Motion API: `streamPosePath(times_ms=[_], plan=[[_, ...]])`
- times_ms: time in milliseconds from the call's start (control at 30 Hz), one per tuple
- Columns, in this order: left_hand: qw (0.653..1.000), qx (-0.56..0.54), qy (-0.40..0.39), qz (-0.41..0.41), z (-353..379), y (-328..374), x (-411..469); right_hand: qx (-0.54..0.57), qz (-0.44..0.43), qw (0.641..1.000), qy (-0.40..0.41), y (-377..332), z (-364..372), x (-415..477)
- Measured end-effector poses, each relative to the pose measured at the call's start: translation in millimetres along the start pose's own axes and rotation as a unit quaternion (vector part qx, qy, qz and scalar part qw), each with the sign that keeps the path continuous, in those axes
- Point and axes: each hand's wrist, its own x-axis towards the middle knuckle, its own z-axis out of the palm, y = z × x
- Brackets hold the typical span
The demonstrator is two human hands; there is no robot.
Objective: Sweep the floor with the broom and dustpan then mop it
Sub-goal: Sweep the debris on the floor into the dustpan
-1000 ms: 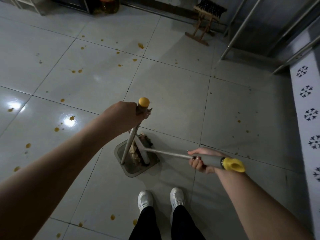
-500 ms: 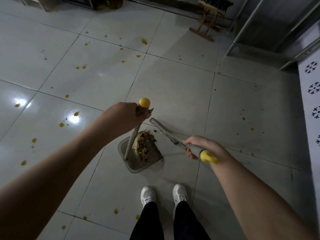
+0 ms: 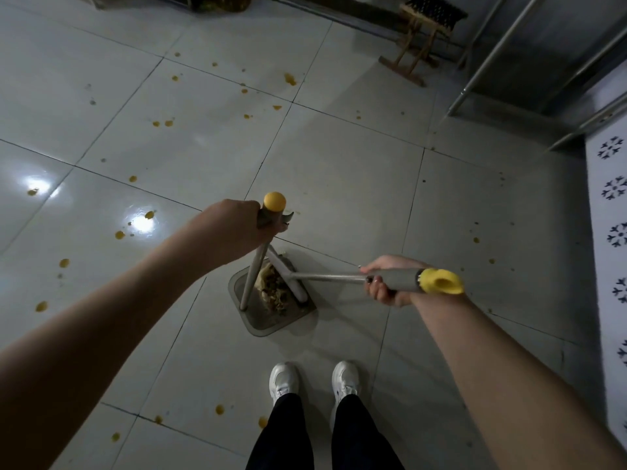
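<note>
A grey dustpan rests on the tiled floor in front of my white shoes, with a heap of brownish debris inside it. My left hand grips the top of its upright metal handle, just below the yellow cap. My right hand grips the broom handle near its yellow end, held almost level. The broom head lies at the pan's open edge, against the debris.
Orange-yellow spots dot the glossy tiles to the left, far side and near my shoes. A small wooden stool stands at the back. Metal rack legs and a patterned white surface line the right side.
The broom swung out to the right of the pan half a second ago, and has now come back down with its head against the debris. My left hand has kept the dustpan handle still.
</note>
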Motion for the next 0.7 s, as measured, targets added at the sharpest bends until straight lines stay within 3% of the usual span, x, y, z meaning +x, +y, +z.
streamPosePath(times_ms=[133, 467, 700], plan=[[1.0, -0.012, -0.021, -0.012, 0.4, -4.2, 1.7, -0.062, -0.011, 0.997, 0.052, -10.5, -8.2, -13.3], [0.99, -0.068, -0.1, -0.077, -2.6, -11.9, 5.3, -0.121, -0.06, 0.987, 0.086, 2.8, 24.7, 50.0], [0.989, -0.073, -0.104, -0.075, -5.0, -2.8, 9.6, -0.025, 0.035, 0.998, -0.05, 16.8, 35.6, 43.8]])
